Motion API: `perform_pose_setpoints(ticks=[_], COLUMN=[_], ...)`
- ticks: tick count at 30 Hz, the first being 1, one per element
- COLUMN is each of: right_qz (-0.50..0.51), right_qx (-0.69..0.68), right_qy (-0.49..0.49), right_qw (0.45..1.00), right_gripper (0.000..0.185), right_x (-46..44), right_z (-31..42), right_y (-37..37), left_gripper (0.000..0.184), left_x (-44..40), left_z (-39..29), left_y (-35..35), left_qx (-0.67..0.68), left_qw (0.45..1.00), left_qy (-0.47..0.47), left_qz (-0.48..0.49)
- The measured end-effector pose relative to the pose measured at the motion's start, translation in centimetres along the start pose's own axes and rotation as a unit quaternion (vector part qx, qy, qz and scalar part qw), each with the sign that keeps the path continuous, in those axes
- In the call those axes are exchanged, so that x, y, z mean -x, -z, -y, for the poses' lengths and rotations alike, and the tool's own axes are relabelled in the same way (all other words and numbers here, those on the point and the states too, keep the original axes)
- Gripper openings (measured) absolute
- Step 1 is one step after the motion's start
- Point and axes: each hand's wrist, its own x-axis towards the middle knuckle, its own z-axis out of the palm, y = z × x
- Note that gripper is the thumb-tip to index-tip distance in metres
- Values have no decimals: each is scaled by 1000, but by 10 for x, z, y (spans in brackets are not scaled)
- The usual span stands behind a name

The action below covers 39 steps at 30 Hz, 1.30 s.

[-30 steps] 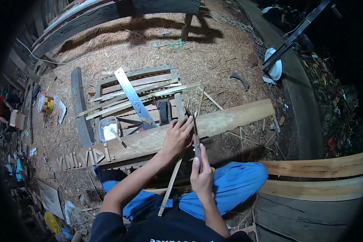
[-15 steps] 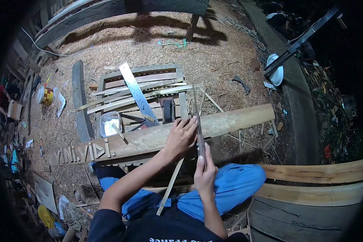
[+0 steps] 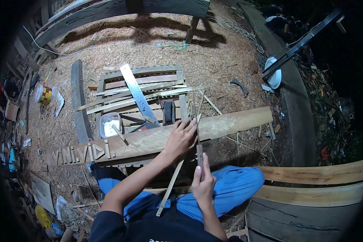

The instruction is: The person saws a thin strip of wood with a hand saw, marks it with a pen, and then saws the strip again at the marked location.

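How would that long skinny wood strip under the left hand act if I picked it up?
The wooden strip looks thin, so it's probably light. It appears straight, suggesting some stiffness, but being so narrow, it might snap.

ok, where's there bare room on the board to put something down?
Free: the board, from the tool to its right end; also the shorter stretch between the small stick and left hand. Crowded: the board's left end, with wooden letters, and the slatted frame beyond, with ruler, strips and tub.
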Motion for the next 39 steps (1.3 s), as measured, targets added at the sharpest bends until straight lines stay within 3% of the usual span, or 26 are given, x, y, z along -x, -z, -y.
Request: perform_pose_setpoints(ticks=[2, 6, 7, 16, 22, 26, 28, 30, 34, 37, 39], right_qz=[25, -5, 25, -24, 9, -47, 6, 10, -45, 25, -3], right_qx=[9, -13, -21, -49, -68, -73, -51, -25, -70, -23, -49], right_qy=[-36, 13, -43, 23, -52, 59, -43, -61, 58, -67, -21], right_qw=[999, 1000, 999, 998, 996, 994, 998, 998, 995, 997, 999], right_gripper=[48, 48, 47, 45, 46, 45, 46, 46, 45, 46, 46], right_x=[-7, -6, 1, -1, -25, -10, -24, -21, -11, -27, -19], right_z=[5, 0, 1, -9, 1, -13, 7, 5, -1, 6, -9], right_y=[-2, -1, 6, 2, 0, 0, -2, -6, 0, -2, -2], left_gripper=[47, 47, 47, 45, 42, 43, 44, 45, 48, 45, 43], left_x=[-1, 1, 1, -1, 0, 0, 0, -1, 2, -1, -1], left_z=[-2, -3, -2, -1, -2, 0, 0, -3, 0, -3, -4], left_y=[3, 5, 3, 3, 4, -1, 2, 7, 0, 6, 8], left_qx=[1, 4, 6, 10, 2, 9, 8, 1, 1, 1, -7], left_qw=[1000, 1000, 1000, 1000, 1000, 1000, 1000, 1000, 1000, 1000, 1000], left_qy=[0, 8, 3, 16, 8, 0, 2, 11, -5, -3, -5], left_qz=[3, 11, 8, 2, 9, -7, 9, 29, 0, 17, 11])
